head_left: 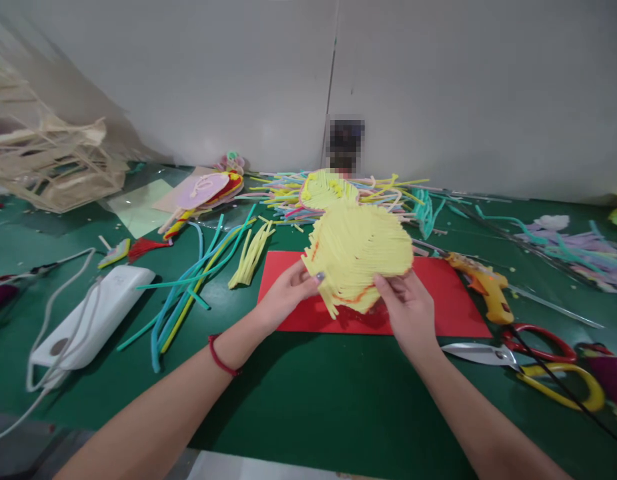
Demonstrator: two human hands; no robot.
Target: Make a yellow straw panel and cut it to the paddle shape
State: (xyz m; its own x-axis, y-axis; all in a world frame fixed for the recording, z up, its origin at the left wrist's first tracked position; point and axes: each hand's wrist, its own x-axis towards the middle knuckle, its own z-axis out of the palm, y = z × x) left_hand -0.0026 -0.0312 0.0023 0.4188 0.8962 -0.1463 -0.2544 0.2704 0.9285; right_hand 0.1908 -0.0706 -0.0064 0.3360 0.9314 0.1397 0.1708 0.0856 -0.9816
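Between my two hands is a flat, roundish yellow piece made of fuzzy pipe-cleaner strips [361, 250], with orange marks along its edge. My left hand [293, 290] pinches its left lower edge, the thumb on top. On the right lower edge my right hand [408, 303] grips it the same way, fingers partly hidden beneath. The piece is held above a red sheet [453, 300] lying on the green table. Behind it rests a similar pale yellow disc [328, 190] on a pile of coloured pipe cleaners [278, 193]. Short yellow strips [253, 253] lie to the left.
Scissors [533, 367] and a yellow glue gun [483, 287] lie at the right. Left are a white power bank [93, 320] with a cable, blue and green pipe cleaners [198, 273], and a lilac fan-shaped craft [203, 190]. A wooden-stick frame [53, 167] stands far left, near the grey wall.
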